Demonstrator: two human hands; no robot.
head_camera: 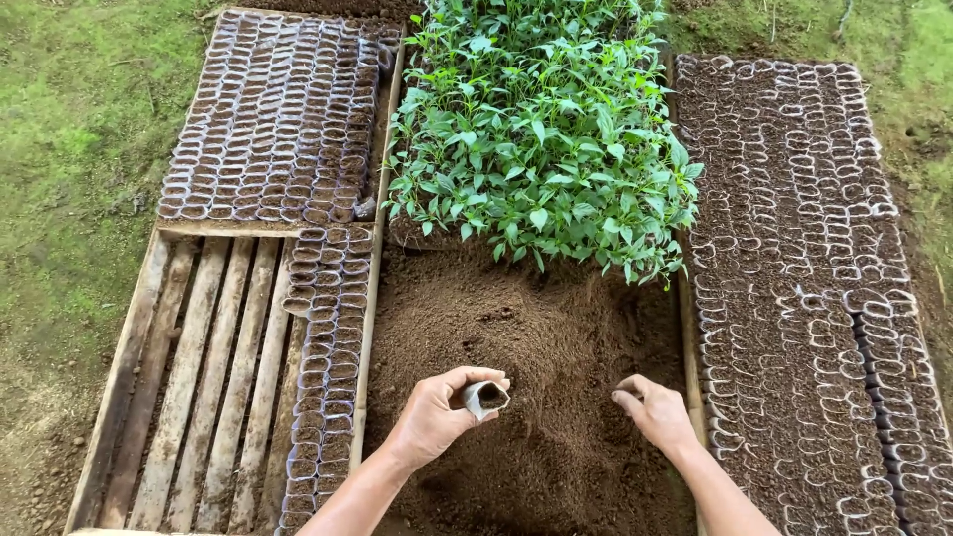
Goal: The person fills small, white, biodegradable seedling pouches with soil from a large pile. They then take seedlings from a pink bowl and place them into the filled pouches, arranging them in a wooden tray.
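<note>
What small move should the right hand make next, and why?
Probably scoop soil and bring it to the bag. The left hand holds a small grow bag with its mouth open, seemingly not full, while the right hand rests with fingers on the loose soil pile.

Matt, crumbly brown soil (536, 337) is seen; the slatted tray (189, 377) is of rough weathered wood, the small pot (484, 397) of thin plastic.

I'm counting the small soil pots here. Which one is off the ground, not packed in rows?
The small pot held in the left hand, over the soil heap. All others stand packed in the wooden frames.
</note>
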